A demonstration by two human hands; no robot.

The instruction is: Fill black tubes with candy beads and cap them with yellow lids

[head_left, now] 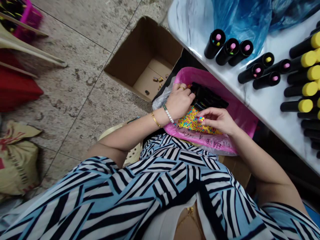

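Small round beads point(188, 120) in yellow, orange, blue and pink lie in a pink basin point(246, 123) lined with clear plastic. Several black tubes point(208, 95) are heaped among them toward the basin's far side. My left hand point(180, 100) reaches into the basin's left part with its fingers curled down at the beads beside the tubes; its fingertips are hidden. Between thumb and fingers, my right hand point(218, 120) pinches a small round cup filled with beads point(201, 119), its open end facing me, just above the bead pile.
A white marble-patterned table point(265, 103) edges the basin on the right. Black tubes with pink pegs point(232, 50), yellow-ended black tubes point(305, 105) and blue plastic point(240, 16) are on it. On the floor, a cardboard box point(147, 50) holds several small pieces. A sack point(18, 163) lies left.
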